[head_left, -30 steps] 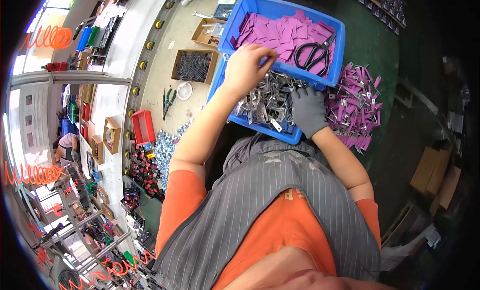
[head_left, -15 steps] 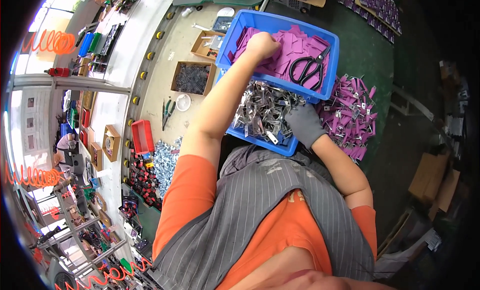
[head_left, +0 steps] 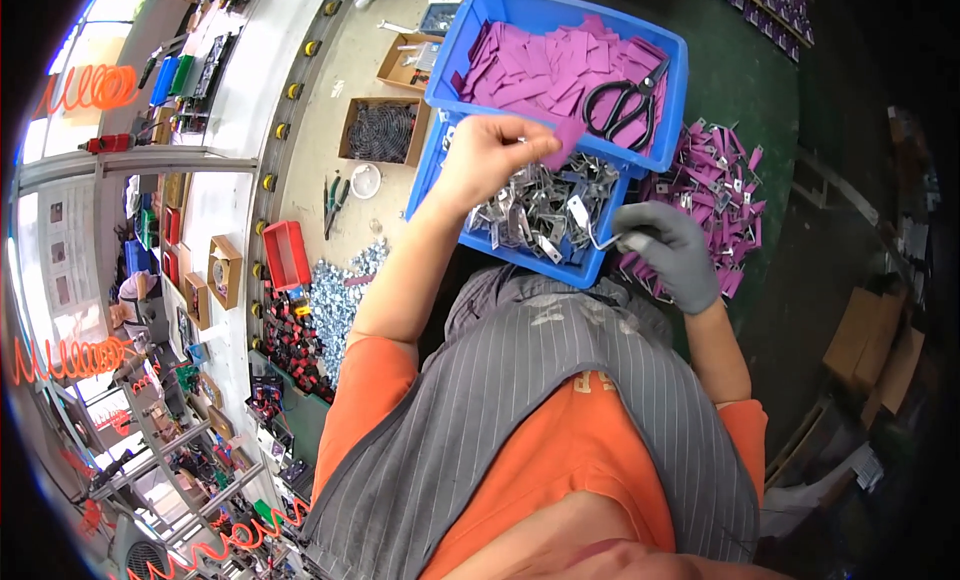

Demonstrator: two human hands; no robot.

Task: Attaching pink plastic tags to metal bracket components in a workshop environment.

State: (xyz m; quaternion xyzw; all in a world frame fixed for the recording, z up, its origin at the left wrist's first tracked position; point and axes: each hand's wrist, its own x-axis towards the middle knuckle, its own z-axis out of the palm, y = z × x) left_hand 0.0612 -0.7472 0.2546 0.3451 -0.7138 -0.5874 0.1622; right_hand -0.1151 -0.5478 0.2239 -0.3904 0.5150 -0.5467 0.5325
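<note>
Over the nearer blue bin [head_left: 575, 277], both hands are occupied: the gloved right hand [head_left: 672, 252] has its fingertips closed on the thin bent leg of a silvery metal bracket [head_left: 578, 212], whose flat tab points away from the glove, while the bare left hand [head_left: 488, 162] pinches a flat purple sleeve [head_left: 568, 138] between thumb and fingers, well short of touching the bracket. The bracket looks light but stiff, its smooth faces probably a little slippery and its edges perhaps sharp, so the leg seems the sensible place to grip. The sleeve should be almost weightless, thin and pliant, easily creased; a light pinch near one end ought to be enough. Beneath the hands, loose brackets [head_left: 515, 220] lie tangled in the nearer bin and would likely snag on one another. To the right is a heap of purple-covered brackets [head_left: 718, 185]. Farther out, the second blue bin [head_left: 679, 90] overlaps the first and holds a mass of purple sleeves [head_left: 530, 65], with black-handled scissors [head_left: 650, 82] lying on top. Off to the left are pliers [head_left: 332, 210], a red tray [head_left: 287, 256] and a cardboard box [head_left: 414, 145] of dark coils, and much farther away a co-worker [head_left: 135, 295] beside another bench
</note>
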